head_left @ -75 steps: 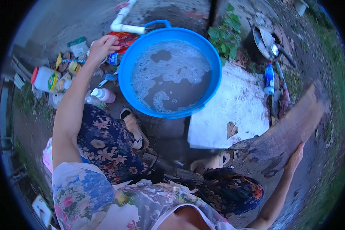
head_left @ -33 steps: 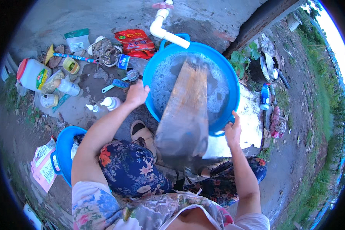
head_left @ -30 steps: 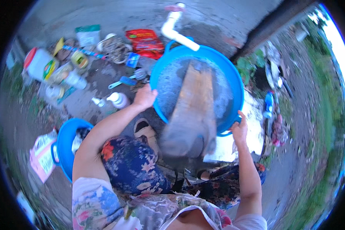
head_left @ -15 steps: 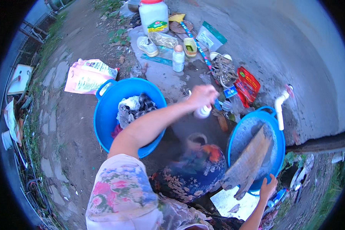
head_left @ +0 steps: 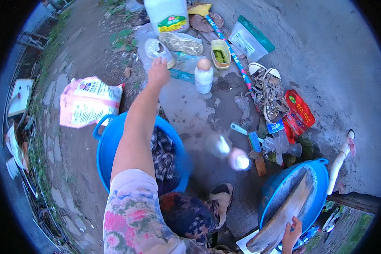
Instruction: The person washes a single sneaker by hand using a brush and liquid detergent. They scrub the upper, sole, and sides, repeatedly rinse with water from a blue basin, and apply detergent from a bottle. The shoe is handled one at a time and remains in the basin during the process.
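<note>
My left hand (head_left: pixel 158 73) reaches far out, its fingers open and slightly blurred, at the near end of a white shoe (head_left: pixel 155 47); whether they touch it cannot be told. Beside that shoe lies another white shoe, sole up (head_left: pixel 181 44). My right hand (head_left: pixel 293 233) has its fingers apart by a wooden washboard (head_left: pixel 285 211), which slants out of a blue basin (head_left: pixel 269 190) of sudsy water. Between the basins is a blurred white and pink bottle (head_left: pixel 238 160), with a blurred pale shape (head_left: pixel 218 146) beside it.
A second blue basin (head_left: pixel 110 142) holds dark checked cloth (head_left: pixel 162 152). Around stand a pink bag (head_left: pixel 89 103), a white bottle (head_left: pixel 204 77), a yellowish tub (head_left: pixel 220 55), a large white jug (head_left: pixel 167 19), patterned shoes (head_left: pixel 269 91), a brush (head_left: pixel 254 140) and a white pipe (head_left: pixel 336 169).
My left hand has let go of the white bottle and swung left and away to the white shoe. My right hand has shifted from the basin rim to beside the washboard.
</note>
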Demonstrator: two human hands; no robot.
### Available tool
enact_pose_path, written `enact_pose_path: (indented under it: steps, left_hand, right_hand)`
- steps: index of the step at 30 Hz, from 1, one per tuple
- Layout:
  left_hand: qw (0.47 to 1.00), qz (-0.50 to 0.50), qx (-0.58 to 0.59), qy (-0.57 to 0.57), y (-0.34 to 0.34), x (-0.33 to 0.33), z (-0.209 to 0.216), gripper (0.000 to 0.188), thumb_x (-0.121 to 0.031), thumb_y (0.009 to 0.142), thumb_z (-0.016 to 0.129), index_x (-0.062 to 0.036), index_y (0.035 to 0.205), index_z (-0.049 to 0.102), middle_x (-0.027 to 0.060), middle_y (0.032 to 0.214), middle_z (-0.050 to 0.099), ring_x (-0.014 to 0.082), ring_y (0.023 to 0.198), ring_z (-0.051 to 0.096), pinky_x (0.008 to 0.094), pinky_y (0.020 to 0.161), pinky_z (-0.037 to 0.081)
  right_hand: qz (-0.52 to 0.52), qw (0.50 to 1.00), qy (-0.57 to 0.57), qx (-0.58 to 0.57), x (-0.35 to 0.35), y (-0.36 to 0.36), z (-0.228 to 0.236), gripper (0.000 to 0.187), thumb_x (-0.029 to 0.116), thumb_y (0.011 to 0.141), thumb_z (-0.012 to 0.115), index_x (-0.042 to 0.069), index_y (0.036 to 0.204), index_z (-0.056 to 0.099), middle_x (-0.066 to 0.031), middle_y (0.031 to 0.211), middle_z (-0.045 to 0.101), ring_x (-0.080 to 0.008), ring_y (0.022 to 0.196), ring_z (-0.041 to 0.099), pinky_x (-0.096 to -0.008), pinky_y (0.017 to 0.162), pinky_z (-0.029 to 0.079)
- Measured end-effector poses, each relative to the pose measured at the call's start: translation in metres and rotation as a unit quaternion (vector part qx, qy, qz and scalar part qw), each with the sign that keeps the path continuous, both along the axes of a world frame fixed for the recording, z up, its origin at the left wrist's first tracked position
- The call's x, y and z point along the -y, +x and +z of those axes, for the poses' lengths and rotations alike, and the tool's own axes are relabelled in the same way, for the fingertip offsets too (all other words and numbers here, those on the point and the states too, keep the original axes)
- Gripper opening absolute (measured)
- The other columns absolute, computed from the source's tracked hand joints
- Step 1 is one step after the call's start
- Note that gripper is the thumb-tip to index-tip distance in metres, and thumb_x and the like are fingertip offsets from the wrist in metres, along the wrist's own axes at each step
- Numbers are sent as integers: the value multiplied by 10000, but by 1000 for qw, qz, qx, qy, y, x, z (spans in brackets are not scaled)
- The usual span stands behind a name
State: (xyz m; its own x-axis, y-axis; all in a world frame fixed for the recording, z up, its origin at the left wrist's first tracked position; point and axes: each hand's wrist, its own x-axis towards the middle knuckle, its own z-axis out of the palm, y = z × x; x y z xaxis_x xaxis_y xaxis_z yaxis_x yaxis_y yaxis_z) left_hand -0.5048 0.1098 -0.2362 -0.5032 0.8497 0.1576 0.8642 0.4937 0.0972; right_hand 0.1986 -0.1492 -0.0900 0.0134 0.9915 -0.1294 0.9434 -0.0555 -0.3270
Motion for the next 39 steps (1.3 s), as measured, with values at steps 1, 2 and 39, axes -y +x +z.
enact_pose_path:
  steps: [1, 2, 39]
  left_hand:
    - [1000, 8, -7, 6, -13, -15, -4, 563, -208, 785, 584, -131, 1322, 433, 136, 1417, 352, 319, 1300, 342, 474, 1005, 352]
    - [1000, 16, -15, 12, -27, -30, -8, 606, -221, 786, 586, -141, 1355, 395, 131, 1438, 323, 317, 1328, 299, 490, 1035, 307]
    - [998, -63, 22, 20, 34, -146, -20, 350, -226, 795, 587, -106, 1116, 519, 228, 1314, 350, 386, 951, 612, 472, 803, 504]
  right_hand:
    - [18, 1000, 21, -15, 1, -3, -7, 252, 15, 804, 542, -9, 1055, 545, -138, 979, 544, -255, 860, 522, -332, 711, 422]
    - [16, 1000, -5, 2, -2, -4, -10, 259, 70, 829, 566, -4, 1078, 559, -138, 1014, 564, -254, 888, 542, -339, 764, 434]
    - [-71, 994, 66, 42, 1, -20, -60, 82, 54, 839, 484, 12, 906, 505, -117, 916, 474, -263, 872, 484, -328, 632, 401]
